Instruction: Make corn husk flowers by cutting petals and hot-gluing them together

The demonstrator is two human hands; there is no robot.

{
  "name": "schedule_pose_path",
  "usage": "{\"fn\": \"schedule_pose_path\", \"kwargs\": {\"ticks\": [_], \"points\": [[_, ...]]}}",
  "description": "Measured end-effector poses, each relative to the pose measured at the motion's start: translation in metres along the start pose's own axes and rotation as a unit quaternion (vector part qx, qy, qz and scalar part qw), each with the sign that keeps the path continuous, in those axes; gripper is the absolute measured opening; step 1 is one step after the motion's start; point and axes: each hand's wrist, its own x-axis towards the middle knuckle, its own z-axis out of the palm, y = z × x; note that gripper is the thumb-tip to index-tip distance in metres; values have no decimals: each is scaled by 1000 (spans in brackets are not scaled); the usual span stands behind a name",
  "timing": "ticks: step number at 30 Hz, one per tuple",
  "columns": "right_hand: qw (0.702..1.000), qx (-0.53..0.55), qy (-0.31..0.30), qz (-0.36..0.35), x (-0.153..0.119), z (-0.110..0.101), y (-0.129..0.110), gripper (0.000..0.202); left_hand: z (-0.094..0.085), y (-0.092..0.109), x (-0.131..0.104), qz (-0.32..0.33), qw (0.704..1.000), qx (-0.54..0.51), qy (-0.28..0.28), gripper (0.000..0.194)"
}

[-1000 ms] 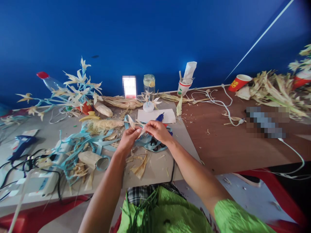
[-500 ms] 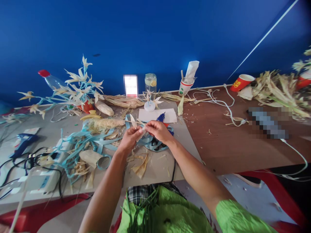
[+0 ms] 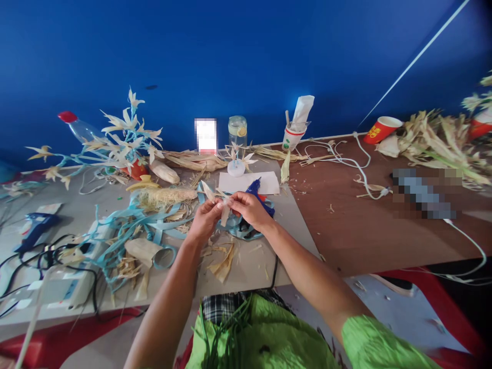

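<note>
My left hand (image 3: 204, 219) and my right hand (image 3: 249, 210) meet over the near middle of the table, both with fingers pinched. Between them is a piece of pale corn husk (image 3: 225, 214), a strip of which hangs below the fingertips. A pointed husk petal (image 3: 208, 191) stands up from my left fingers. Just beyond my right hand lies a blue glue gun (image 3: 254, 186), partly covered by it. Light blue ribbon (image 3: 163, 225) is tangled to the left and under my hands. Farther back, a small husk flower (image 3: 233, 152) stands on a round white base (image 3: 236, 168).
Husk flowers on blue stems (image 3: 128, 125) stand at the back left. A second glue gun (image 3: 38, 225) and a power strip (image 3: 73, 287) with black cables lie at the left. Behind are a jar (image 3: 238, 130) and paper cup (image 3: 294, 137); a red cup (image 3: 382, 130) lies tipped right.
The husk strip now hangs down between my fingertips. The petal in my left hand leans farther left. My right hand has shifted slightly, uncovering more of the glue gun.
</note>
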Motion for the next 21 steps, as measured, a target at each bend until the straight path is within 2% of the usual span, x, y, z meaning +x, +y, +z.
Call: {"fn": "schedule_pose_path", "kwargs": {"ticks": [8,21], "points": [[995,-87,-42,4,-1,-4,1,31,0,3,0,11,1000,25,1,30],[997,-78,-4,-8,1,-3,5,27,-7,-5,3,11,999,35,-12,26]]}}
